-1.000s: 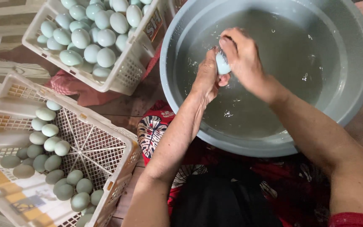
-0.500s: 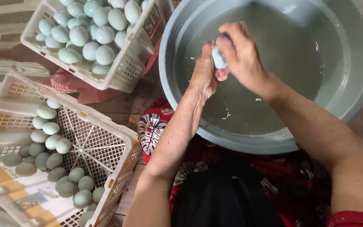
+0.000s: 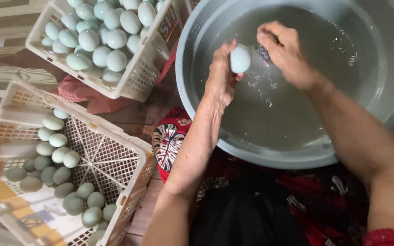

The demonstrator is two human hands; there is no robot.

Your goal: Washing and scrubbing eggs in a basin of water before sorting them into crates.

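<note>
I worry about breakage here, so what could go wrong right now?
The left hand holds the pale egg only at its fingertips above the water in the grey basin; wet, it could slip and crack. The right hand presses a dark scrubber close by; hard rubbing might break the shell.
</note>
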